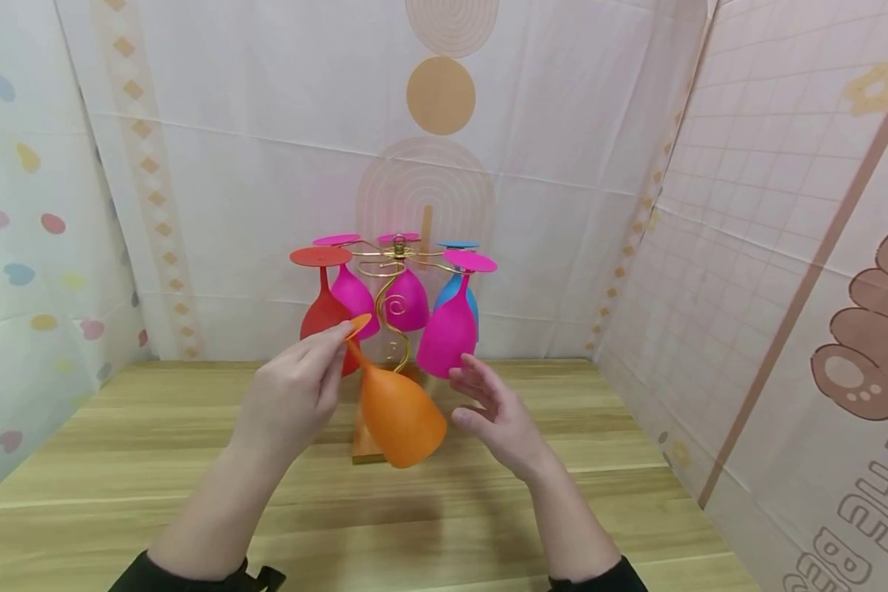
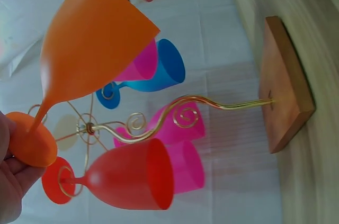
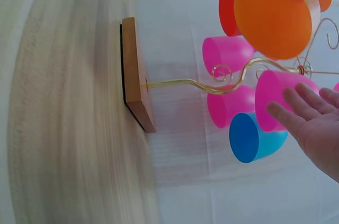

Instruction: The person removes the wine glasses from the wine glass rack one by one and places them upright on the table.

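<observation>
My left hand [image 1: 289, 395] pinches an orange wine goblet [image 1: 403, 419] by its flat round foot. The goblet hangs mouth down, tilted toward the right, in front of a gold wire glass rack [image 2: 217, 104]. Fingers spread, my right hand [image 1: 499, 419] holds nothing and is beside the bowl of a hanging pink goblet [image 1: 447, 333]. On the rack's left side hangs a red goblet [image 2: 130, 173], upside down by its foot. Two more pink goblets and a blue goblet [image 3: 246, 138] hang around the back and right of the rack.
The rack's wooden base [image 2: 286, 89] stands on a wood-grain table [image 1: 155, 460]. Behind it hangs a white patterned cloth [image 1: 266, 205], with more printed cloth [image 1: 755, 230] along the right and left sides.
</observation>
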`<state>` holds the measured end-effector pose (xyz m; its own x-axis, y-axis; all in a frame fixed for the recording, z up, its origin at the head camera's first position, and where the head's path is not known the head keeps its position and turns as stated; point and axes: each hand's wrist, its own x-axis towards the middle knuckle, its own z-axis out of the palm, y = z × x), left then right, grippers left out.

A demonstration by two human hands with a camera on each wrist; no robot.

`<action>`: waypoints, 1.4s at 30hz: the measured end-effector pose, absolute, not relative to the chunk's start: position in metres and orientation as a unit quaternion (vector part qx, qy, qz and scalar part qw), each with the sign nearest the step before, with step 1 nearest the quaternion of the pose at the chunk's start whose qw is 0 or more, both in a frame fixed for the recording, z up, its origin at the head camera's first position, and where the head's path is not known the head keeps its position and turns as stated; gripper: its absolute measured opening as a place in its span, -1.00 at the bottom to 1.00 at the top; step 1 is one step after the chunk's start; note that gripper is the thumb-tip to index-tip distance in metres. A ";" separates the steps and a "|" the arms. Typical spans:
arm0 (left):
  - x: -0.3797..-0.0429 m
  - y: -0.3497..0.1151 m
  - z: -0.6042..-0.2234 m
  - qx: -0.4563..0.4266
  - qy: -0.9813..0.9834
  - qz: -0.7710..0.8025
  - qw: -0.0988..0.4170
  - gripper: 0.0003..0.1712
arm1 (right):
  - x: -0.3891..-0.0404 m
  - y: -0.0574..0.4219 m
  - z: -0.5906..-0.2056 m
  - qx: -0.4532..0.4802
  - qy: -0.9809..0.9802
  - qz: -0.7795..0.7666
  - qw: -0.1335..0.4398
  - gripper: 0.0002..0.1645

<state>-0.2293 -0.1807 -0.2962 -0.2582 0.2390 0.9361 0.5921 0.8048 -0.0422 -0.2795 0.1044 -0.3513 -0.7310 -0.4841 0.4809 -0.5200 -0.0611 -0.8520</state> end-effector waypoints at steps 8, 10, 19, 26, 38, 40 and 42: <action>-0.228 -0.186 -0.312 -0.197 -0.818 -0.200 0.503 -0.61 | -0.274 0.093 -0.353 0.366 -0.655 0.659 0.041 -0.10; -0.229 -0.186 -0.316 -0.183 -0.822 -0.212 0.496 -0.65 | -0.273 0.090 -0.354 0.363 -0.648 0.668 0.045 -0.10; -0.232 -0.185 -0.331 -0.123 -0.840 -0.256 0.462 -0.73 | -0.270 0.079 -0.359 0.332 -0.623 0.707 0.034 -0.01; -0.233 -0.185 -0.339 -0.099 -0.839 -0.276 0.459 -0.79 | -0.269 0.073 -0.362 0.314 -0.617 0.721 0.030 -0.03; -0.228 -0.189 -0.342 -0.069 -0.839 -0.324 0.432 -0.79 | -0.259 0.065 -0.357 0.291 -0.622 0.725 0.048 -0.05; -0.229 -0.191 -0.343 -0.061 -0.840 -0.334 0.424 -0.80 | -0.258 0.064 -0.357 0.294 -0.618 0.727 0.051 -0.04; -0.230 -0.192 -0.344 -0.053 -0.843 -0.348 0.408 -0.79 | -0.257 0.064 -0.358 0.300 -0.613 0.729 0.054 -0.02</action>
<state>-0.2296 -0.1921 -0.3440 -0.6621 -0.1939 0.7239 0.3731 0.7525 0.5428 -0.2572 0.0638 -0.3579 -0.8141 -0.2886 0.5040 -0.4466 -0.2436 -0.8609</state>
